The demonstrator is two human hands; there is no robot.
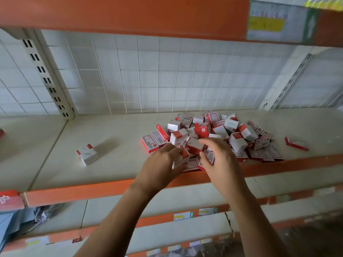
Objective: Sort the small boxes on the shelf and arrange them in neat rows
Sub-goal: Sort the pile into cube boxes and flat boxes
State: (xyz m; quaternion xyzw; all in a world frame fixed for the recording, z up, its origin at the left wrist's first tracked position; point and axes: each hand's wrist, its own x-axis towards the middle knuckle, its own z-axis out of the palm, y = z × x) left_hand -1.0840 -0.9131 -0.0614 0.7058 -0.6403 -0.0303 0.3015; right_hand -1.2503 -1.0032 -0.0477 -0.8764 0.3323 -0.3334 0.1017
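A jumbled heap of several small red-and-white boxes (222, 134) lies on the cream shelf (115, 164), right of centre. My left hand (163, 162) grips one red-and-white box (182, 157) at the heap's near edge. My right hand (217, 154) curls around another small box (207, 158) just beside it. A single box (87, 154) stands apart on the left of the shelf. One more box (296, 143) lies alone to the right of the heap.
The shelf has an orange front lip (92, 191) and a white grid back panel (148, 75). An upper orange shelf edge (130, 15) with a price label (274, 23) hangs overhead. Lower shelves (167, 219) run below. A red item (1, 133) shows at the far left.
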